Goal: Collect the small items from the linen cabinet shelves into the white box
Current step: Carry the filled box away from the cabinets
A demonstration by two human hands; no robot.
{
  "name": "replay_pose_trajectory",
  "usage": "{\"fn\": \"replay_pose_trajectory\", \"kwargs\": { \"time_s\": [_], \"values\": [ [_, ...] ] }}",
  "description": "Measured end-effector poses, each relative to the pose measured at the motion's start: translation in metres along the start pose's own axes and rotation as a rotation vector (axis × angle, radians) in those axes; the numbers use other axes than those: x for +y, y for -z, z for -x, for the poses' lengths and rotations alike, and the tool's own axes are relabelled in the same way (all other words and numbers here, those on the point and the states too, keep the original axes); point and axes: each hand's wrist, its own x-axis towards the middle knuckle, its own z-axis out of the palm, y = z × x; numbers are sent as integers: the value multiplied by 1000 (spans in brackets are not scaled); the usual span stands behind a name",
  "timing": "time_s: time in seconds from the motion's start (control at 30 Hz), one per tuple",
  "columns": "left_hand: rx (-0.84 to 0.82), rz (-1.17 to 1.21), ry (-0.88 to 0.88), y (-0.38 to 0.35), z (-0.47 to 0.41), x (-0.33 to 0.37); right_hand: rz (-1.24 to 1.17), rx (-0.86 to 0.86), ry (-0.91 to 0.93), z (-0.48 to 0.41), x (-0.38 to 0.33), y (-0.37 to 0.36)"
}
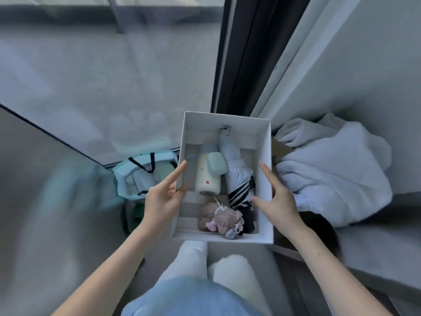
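The white box (265, 179) is held in front of me, seen from above. My left hand (163, 199) grips its left wall, thumb inside and index finger stretched along the rim. My right hand (279, 202) grips its right wall, thumb inside. Inside lie a cream bottle (208, 181) with a pale green case (216, 166) on top, a folded white umbrella (237, 169) with black stripes, and a pinkish plush toy (224, 218) at the near end.
A mint bag with black handles (141, 173) sits low on the left. White towels (332, 169) are piled on a shelf at the right. A dark vertical frame (246, 53) rises behind the box. My legs (205, 270) are below.
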Motion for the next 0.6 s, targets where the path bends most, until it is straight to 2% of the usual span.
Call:
{"fn": "replay_pose_trajectory", "kwargs": {
  "time_s": [0.1, 0.23, 0.47, 0.6],
  "values": [
    [34, -13, 72, -21, -36, -25, 114, -45, -48, -57, 18, -18],
    [52, -50, 166, -62, -77, -86, 151, -143, -55, -133, 65, -55],
    [80, -80, 321, -144, -127, -248, 176, -295, -107, -241, 197, -162],
    [110, -154, 366, -201, -148, -349, 265, -316, -160, -293, 276, -238]
  ]
}}
